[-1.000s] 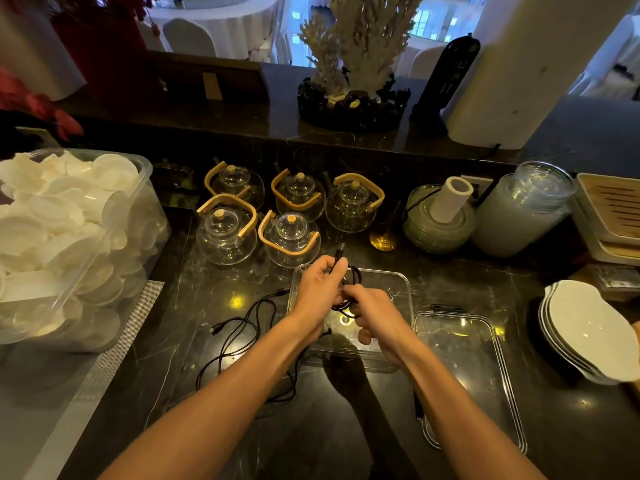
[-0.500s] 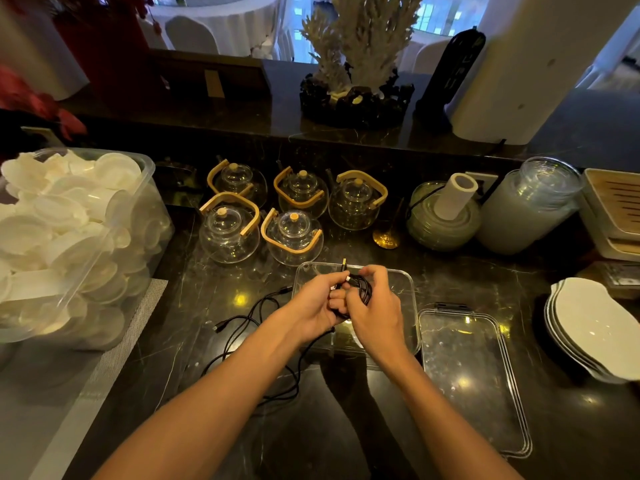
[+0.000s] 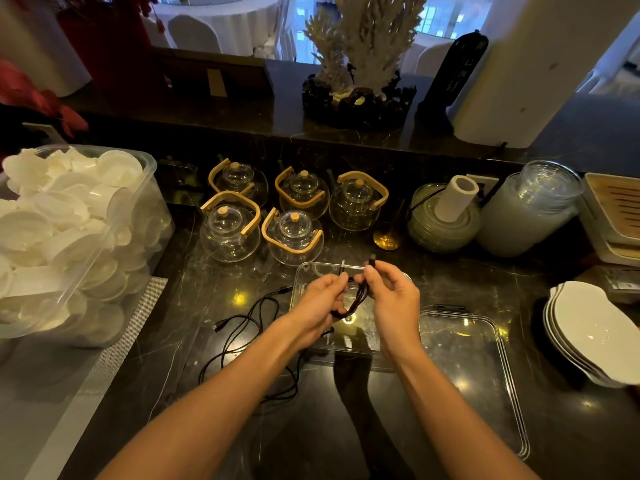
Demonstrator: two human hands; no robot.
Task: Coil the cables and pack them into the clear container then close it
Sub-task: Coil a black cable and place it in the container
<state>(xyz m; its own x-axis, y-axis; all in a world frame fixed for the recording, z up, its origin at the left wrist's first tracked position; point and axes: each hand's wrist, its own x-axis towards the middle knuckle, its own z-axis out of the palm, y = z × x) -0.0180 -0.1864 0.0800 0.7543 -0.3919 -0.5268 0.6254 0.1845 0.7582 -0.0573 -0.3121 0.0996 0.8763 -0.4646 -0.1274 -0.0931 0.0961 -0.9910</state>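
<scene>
Both my hands hold a small coiled black cable [image 3: 356, 297] above the clear container [image 3: 304, 271] in the middle of the dark counter. My left hand [image 3: 320, 303] grips the coil's left side, with one plug end sticking up past its fingers. My right hand [image 3: 391, 299] pinches the other plug end at the top right of the coil. Loose black cables [image 3: 242, 337] lie tangled on the counter left of the container, partly under my left forearm. The clear lid [image 3: 478, 375] lies flat to the right of the container.
Several glass teapots [image 3: 291, 233] with wooden handles stand just behind the container. A big clear tub of white dishes [image 3: 72, 237] fills the left. Stacked white plates [image 3: 592, 334] sit at the right edge, jars [image 3: 530, 209] at the back right.
My hands have drawn slightly apart over the container, and my right hand now pinches a plug end at the coil's top instead of covering the bundle.
</scene>
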